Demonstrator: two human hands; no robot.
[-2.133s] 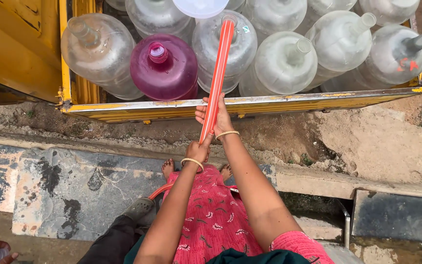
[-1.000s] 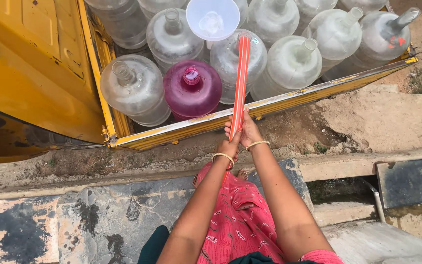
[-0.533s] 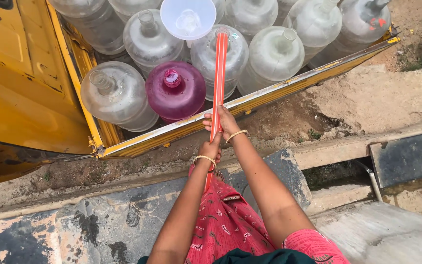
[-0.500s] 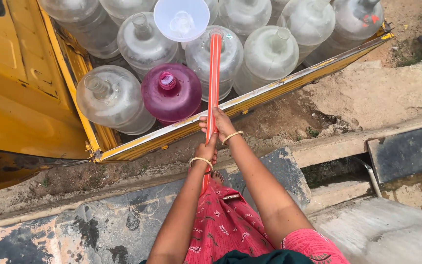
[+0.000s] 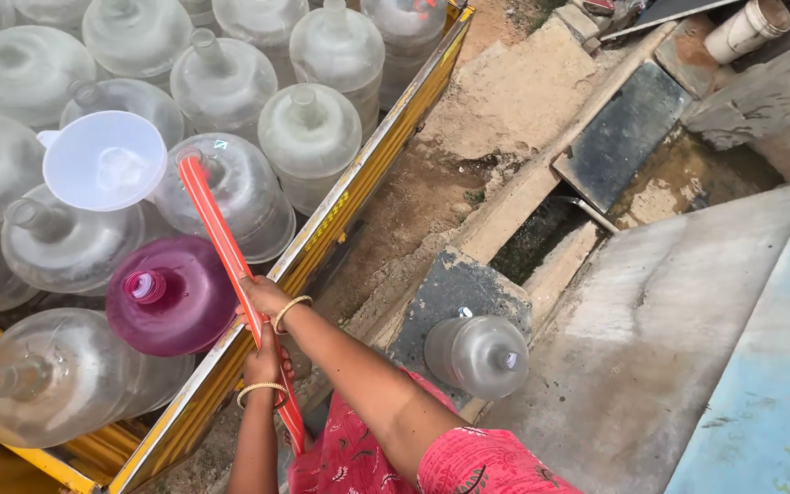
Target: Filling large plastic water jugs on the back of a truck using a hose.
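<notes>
Swung leftward since half a second ago, the view now shows a clear water jug (image 5: 477, 355) standing on the stone slab just right of the hands. Both the left hand (image 5: 262, 366) and right hand (image 5: 265, 300) grip the red pipe (image 5: 221, 238), whose far end rests at a jug's mouth beside the white funnel (image 5: 102, 160). Between hands and jugs runs the cart's yellow rail (image 5: 340, 206), with the purple jug (image 5: 171, 295) just left of the hands.

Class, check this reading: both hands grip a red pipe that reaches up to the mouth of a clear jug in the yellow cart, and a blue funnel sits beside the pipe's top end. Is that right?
Not quite: the funnel is white, not blue, as the head view shows. The rest holds: the left hand and right hand both grip the red pipe, which reaches the mouth of a clear jug in the yellow cart.
</notes>
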